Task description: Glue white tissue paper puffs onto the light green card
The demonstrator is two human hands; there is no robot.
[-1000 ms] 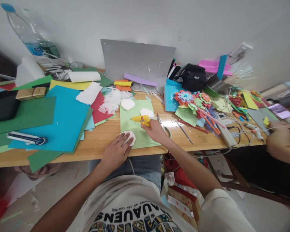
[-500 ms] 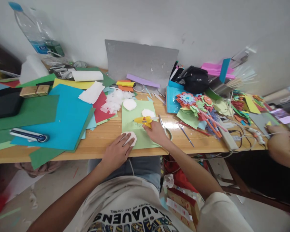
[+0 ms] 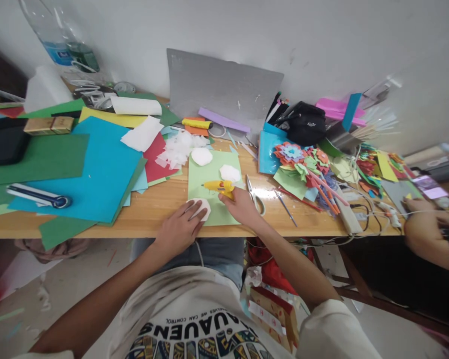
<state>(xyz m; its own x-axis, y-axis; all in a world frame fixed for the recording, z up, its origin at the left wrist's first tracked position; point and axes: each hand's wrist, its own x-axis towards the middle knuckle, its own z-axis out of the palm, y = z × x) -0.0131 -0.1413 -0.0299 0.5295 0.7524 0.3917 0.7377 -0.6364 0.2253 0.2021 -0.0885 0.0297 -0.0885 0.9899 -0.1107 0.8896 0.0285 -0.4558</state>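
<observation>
A light green sheet [image 3: 224, 215] lies on the table in front of me. My left hand [image 3: 179, 226] rests with spread fingers on a white paper piece [image 3: 205, 209] at the sheet's lower left corner, pressing it flat. My right hand [image 3: 240, 205] grips a yellow glue gun [image 3: 219, 186], whose nozzle points left above the sheet. Two more white pieces lie on the green sheet: one [image 3: 201, 156] at its upper left, the other [image 3: 230, 173] at its right edge, just beyond the glue gun.
Scissors [image 3: 255, 195] and a blue pen [image 3: 285, 208] lie right of the sheet. Paper flowers [image 3: 292, 152] and a power strip [image 3: 346, 217] are farther right, near another person's hand [image 3: 422, 224]. Blue paper [image 3: 97, 174] and a stapler [image 3: 39, 195] lie left. A grey board [image 3: 224, 89] leans on the wall.
The view has shifted slightly. The glue gun's nozzle has moved a little toward me and left, uncovering more of the right white piece. My left hand stays on its paper.
</observation>
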